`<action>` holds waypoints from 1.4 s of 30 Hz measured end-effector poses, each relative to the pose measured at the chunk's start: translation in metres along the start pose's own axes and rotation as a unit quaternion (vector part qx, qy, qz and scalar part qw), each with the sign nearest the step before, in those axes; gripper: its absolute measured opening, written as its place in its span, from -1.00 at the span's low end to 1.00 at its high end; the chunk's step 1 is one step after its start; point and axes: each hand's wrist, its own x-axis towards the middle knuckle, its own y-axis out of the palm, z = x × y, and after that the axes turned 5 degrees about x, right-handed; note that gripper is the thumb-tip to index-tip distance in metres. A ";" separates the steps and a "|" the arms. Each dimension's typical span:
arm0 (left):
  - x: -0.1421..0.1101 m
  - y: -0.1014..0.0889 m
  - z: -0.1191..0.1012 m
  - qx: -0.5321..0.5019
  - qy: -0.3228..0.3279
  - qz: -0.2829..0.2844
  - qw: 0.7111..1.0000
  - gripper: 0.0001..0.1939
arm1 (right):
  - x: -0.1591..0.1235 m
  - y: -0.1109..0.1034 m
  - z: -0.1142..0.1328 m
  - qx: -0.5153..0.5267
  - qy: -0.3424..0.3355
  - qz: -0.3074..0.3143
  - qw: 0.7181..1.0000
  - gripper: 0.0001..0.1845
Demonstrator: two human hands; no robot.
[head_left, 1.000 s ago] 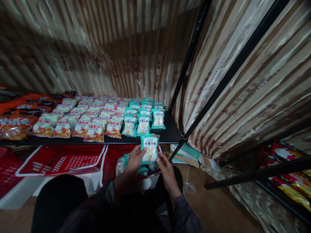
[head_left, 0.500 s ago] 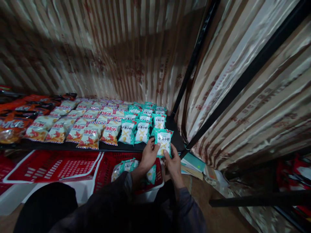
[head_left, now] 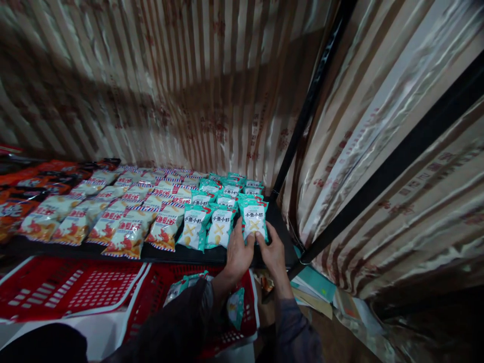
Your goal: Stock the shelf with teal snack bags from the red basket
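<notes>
A teal and white snack packet (head_left: 254,220) lies at the front right of the black shelf (head_left: 181,253), at the end of a row of like packets (head_left: 220,228). My left hand (head_left: 239,253) and my right hand (head_left: 273,253) both rest on its lower edge, fingers curled on it. More teal packets (head_left: 234,190) are lined up behind it. Rows of red and white shrimp packets (head_left: 130,233) fill the shelf to the left.
A red plastic basket (head_left: 245,322) with a few teal packets stands below the shelf under my arms, a second red basket (head_left: 68,290) to its left. Orange bags (head_left: 22,194) lie far left. Black frame posts (head_left: 313,96) and striped curtains close the right side.
Both hands carried the teal packet up from above the red basket and set it down on the shelf's front right corner. The view moved closer to the shelf.
</notes>
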 end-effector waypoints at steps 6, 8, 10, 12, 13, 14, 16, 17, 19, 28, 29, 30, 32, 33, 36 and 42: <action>0.003 0.012 0.005 0.014 0.017 -0.009 1.000 -0.33 | 0.006 0.002 -0.005 -0.092 -0.050 0.003 0.994 -0.42; 0.004 0.017 0.009 0.006 0.013 -0.014 1.000 -0.32 | 0.007 0.004 -0.009 -0.103 -0.060 0.013 0.993 -0.46; 0.005 0.021 0.013 0.005 0.009 -0.018 1.000 -0.30 | 0.006 0.005 -0.012 -0.106 -0.065 0.017 0.992 -0.50; 0.005 0.024 0.017 0.010 0.005 -0.015 1.000 -0.30 | 0.005 0.006 -0.015 -0.102 -0.071 0.016 0.992 -0.53; 0.005 0.025 0.018 0.013 0.004 -0.013 1.000 -0.30 | 0.005 0.006 -0.016 -0.099 -0.073 0.016 0.992 -0.54; 0.005 0.026 0.020 0.015 0.003 -0.012 1.000 -0.29 | 0.005 0.006 -0.017 -0.094 -0.076 0.015 0.993 -0.54; 0.004 0.027 0.021 0.015 0.004 -0.015 1.000 -0.28 | 0.005 0.004 -0.018 -0.084 -0.076 0.017 0.993 -0.53; 0.003 0.027 0.022 0.014 0.004 -0.018 1.000 -0.27 | 0.005 0.003 -0.018 -0.078 -0.073 0.019 0.994 -0.52; 0.001 0.028 0.022 0.008 0.005 -0.017 1.000 -0.26 | 0.005 0.001 -0.021 -0.060 -0.061 0.027 0.996 -0.48; -0.002 0.034 0.024 -0.009 0.017 -0.023 1.000 -0.25 | 0.007 0.000 -0.023 0.027 -0.035 0.047 0.998 -0.38; -0.002 0.033 0.024 -0.004 0.018 -0.021 1.000 -0.25 | 0.007 0.000 -0.022 0.030 -0.029 0.047 0.998 -0.37; -0.002 0.033 0.024 0.001 0.020 -0.019 1.000 -0.26 | 0.007 0.000 -0.021 0.032 -0.022 0.047 0.998 -0.36; -0.002 0.033 0.024 0.005 0.026 -0.014 1.000 -0.29 | 0.008 0.000 -0.020 0.035 -0.015 0.046 0.998 -0.34; -0.002 0.033 0.025 0.007 0.032 -0.013 0.999 -0.31 | 0.008 0.001 -0.020 0.036 -0.016 0.044 0.998 -0.34; -0.001 0.034 0.028 0.012 0.049 -0.016 0.999 -0.33 | 0.009 0.003 -0.020 0.046 -0.022 0.041 0.998 -0.32; 0.005 0.034 0.027 0.029 0.038 -0.019 0.999 -0.26 | 0.012 0.008 -0.014 0.051 0.001 0.038 0.998 -0.26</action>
